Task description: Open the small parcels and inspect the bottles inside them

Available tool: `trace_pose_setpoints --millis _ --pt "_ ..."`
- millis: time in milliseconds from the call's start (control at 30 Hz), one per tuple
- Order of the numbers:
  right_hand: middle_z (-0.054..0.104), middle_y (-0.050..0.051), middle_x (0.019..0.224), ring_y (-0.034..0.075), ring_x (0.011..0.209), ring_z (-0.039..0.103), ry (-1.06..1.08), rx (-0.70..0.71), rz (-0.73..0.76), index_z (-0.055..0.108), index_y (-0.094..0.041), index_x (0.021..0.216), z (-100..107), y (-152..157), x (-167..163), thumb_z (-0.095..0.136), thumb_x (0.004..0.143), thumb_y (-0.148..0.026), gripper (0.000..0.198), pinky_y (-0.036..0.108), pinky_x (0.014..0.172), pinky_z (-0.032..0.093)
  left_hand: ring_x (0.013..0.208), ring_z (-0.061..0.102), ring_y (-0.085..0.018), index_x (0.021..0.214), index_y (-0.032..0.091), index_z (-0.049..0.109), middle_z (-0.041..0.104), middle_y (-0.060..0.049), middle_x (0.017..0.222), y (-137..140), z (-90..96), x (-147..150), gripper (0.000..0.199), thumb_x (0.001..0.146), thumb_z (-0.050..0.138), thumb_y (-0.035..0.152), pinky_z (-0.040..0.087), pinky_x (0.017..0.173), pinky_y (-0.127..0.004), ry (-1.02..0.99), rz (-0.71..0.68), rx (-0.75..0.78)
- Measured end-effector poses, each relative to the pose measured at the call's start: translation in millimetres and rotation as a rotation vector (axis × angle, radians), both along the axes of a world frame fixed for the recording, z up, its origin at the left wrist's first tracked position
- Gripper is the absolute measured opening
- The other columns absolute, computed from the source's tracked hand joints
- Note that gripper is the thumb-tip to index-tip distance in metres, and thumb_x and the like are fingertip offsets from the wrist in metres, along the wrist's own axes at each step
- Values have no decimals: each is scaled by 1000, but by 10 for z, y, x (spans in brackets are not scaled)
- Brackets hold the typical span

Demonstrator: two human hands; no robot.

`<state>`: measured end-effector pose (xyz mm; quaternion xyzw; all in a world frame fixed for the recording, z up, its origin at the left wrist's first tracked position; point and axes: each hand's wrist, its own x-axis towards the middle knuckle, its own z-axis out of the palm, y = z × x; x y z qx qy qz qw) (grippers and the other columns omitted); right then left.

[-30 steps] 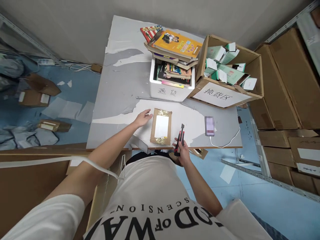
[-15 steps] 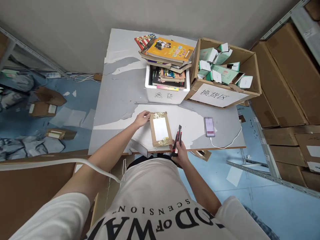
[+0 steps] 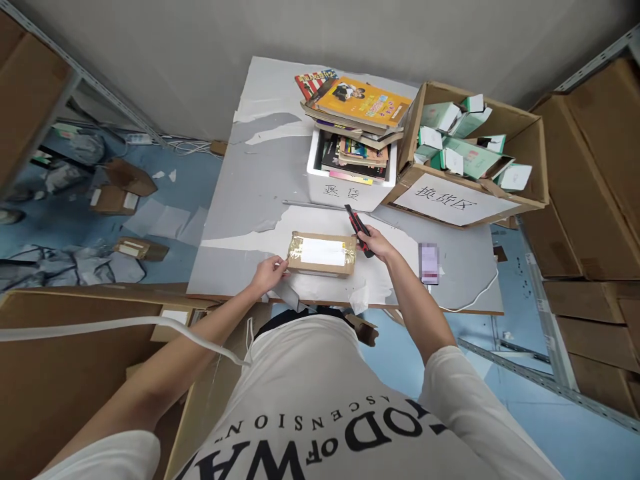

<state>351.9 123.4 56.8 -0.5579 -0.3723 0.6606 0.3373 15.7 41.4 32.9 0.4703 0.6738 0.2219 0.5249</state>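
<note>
A small cardboard box (image 3: 323,269) lies lengthwise across the table before me, with a white label (image 3: 323,252) on top and shiny tape over both ends. My left hand (image 3: 271,274) pinches the box's left end. In my right hand (image 3: 376,244) is a red and black box cutter (image 3: 357,223), its tip pointing up and left, away from me. The right fingers also reach the box's right end. I cannot tell whether the blade is out.
A white bin (image 3: 350,192) stacked with books (image 3: 357,103) stands at the back, beside a carton (image 3: 537,160) of green-white boxes. To the right lies a phone (image 3: 429,263) on a cable. A white cord (image 3: 100,329) crosses my left arm. Shelves flank the table.
The box has turned from upright to lengthwise across the table. My right hand has moved up and right with the box cutter, my left hand down and left. The camera view has shifted.
</note>
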Motion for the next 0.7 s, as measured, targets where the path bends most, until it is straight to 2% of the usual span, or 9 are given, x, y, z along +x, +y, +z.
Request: trace_pose_setpoints --millis 100,167,233,267,367,433,500,600,700 --pt "66 5 95 14 78 64 -2 18 25 55 -20 98 -59 -19 -41 68 75 -38 32 31 70 58 72 71 -24 75 21 55 68 -2 63 -74 13 -32 36 76 52 57 55 69 -33 64 -86 -4" --pt "64 5 104 14 80 65 -23 44 -17 54 -22 102 -91 -135 -14 68 74 -42 38 31 71 58 81 70 -26 79 21 59 70 -5 71 -49 73 -51 33 78 49 52 54 76 -37 248 -193 15" --pt "60 6 114 14 81 66 -66 85 -97 52 -23 108 -109 -331 44 66 73 -48 45 31 71 57 95 67 -31 97 19 62 71 -10 91 15 163 -54 36 78 50 47 51 84 -41 462 -293 56" --pt "59 6 116 14 81 66 -92 102 -137 52 -24 110 -114 -454 79 65 74 -50 47 30 70 57 105 63 -33 111 17 59 69 -14 106 58 211 -46 45 77 52 45 49 88 -43 541 -329 97" --pt "59 7 112 13 70 65 -152 88 -184 51 -23 117 -112 -869 161 62 74 -54 54 29 61 56 135 36 -35 143 11 29 37 -21 146 214 329 33 84 73 58 47 36 104 -46 600 -484 304" --pt "62 6 105 11 61 62 -163 44 -152 45 -23 129 -102 -1121 179 61 75 -52 64 27 53 54 142 16 -37 148 11 16 15 -21 155 333 359 127 102 68 62 56 22 111 -51 584 -664 433" --pt "63 5 102 9 55 58 -153 19 -117 32 -27 142 -89 -1305 168 60 77 -50 75 25 48 51 143 6 -40 149 11 11 7 -22 156 445 347 236 119 59 65 67 9 113 -56 598 -831 501" --pt "64 4 101 8 52 55 -131 14 -101 22 -30 148 -75 -1433 126 59 78 -48 81 23 44 48 141 7 -44 149 10 12 11 -24 155 558 281 371 131 49 69 72 0 111 -58 641 -963 544" --pt "65 3 100 7 50 53 -118 1 -99 26 -30 147 -70 -1451 101 60 77 -46 80 23 42 46 137 21 -43 147 10 18 25 -25 150 590 214 423 130 45 72 70 9 111 -55 634 -961 576"
